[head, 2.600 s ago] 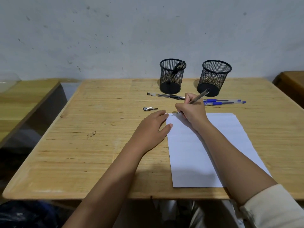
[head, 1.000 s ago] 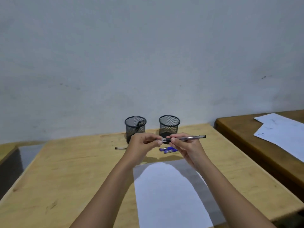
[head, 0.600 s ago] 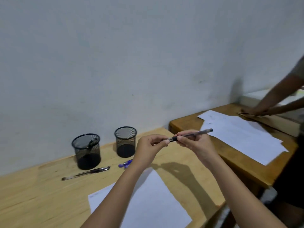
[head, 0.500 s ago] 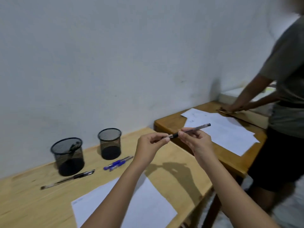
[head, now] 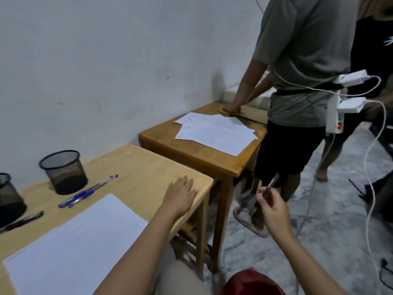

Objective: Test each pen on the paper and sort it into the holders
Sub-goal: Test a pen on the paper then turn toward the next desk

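My right hand [head: 272,206] is off the table's right side, over the floor, pinching a grey pen [head: 272,181] that points up and away. My left hand [head: 180,195] lies flat and open on the wooden table [head: 144,165] near its right corner. The white paper [head: 76,243] lies in front of me. Two blue pens [head: 87,192] rest beside the right mesh holder [head: 63,171], which looks empty. The left mesh holder [head: 8,194] is cut off at the frame's left edge, with a black pen [head: 21,220] lying in front of it.
A darker wooden table [head: 204,154] with several loose sheets [head: 214,130] stands to the right. A person in a grey shirt [head: 302,60] leans on it, with a power strip [head: 335,116] and white cables hanging close by. A red object [head: 253,282] sits at the bottom edge.
My view has swung far right. My hands came apart: the left dropped flat onto the table, the right carried the pen out past the table's edge.
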### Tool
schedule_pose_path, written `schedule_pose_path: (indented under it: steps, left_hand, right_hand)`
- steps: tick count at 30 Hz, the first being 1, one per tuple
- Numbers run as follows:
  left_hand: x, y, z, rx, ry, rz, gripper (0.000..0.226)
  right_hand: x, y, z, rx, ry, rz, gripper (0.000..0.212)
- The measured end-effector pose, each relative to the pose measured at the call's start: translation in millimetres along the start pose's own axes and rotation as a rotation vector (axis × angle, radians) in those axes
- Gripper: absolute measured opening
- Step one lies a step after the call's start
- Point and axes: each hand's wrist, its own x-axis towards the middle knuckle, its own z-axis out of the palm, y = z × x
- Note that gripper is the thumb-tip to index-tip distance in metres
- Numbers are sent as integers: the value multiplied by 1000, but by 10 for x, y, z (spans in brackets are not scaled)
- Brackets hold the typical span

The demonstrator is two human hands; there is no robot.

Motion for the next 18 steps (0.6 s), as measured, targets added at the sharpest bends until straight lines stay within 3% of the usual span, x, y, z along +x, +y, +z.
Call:
schedule_pose_path:
  steps: [4, 7, 10, 18]
  left_hand:
    - [307, 218, 114, 69, 26, -43, 53]
    - [507, 278, 146, 167, 80, -44, 54]
    - [584, 292, 224, 174, 32, -71, 54]
    - [583, 310, 267, 189, 49, -92, 54]
  right_hand:
    - [-187, 1035, -124, -259, -70, 206, 21]
    - [-365, 1636, -117, -343, -106, 399, 29]
    - [-665, 2103, -95, -345, -189, 588, 31]
    - [-1103, 2809, 66, -418, -382, 776, 20]
